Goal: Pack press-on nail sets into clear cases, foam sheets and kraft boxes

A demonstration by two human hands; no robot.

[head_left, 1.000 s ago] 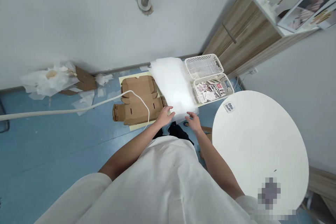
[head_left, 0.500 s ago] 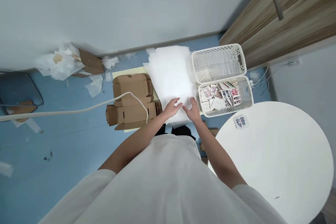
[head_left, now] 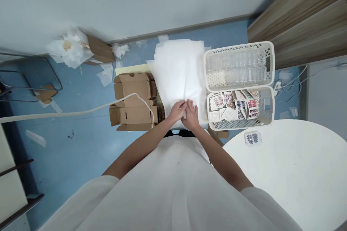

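Note:
A stack of thin white sheets, seemingly packing foam, lies in front of me. Over its near end, my left hand has its fingers pinched together on the top sheet, where a crease runs away from the fingertips. Right beside it, my right hand rests on the sheet with fingers stretched out flat. The two hands touch or nearly touch. To the left lie flattened brown cardboard boxes, stacked.
Right of the sheets stand a white basket of clear plastic cases and a basket of printed nail cards. A round white table carries a small clear case. A white cable crosses the boxes. Crumpled wrapping lies by the wall.
My hands have come together on the near end of the sheets, and a crease now shows there. The left fingers have closed, the right ones flattened. The view has shifted slightly.

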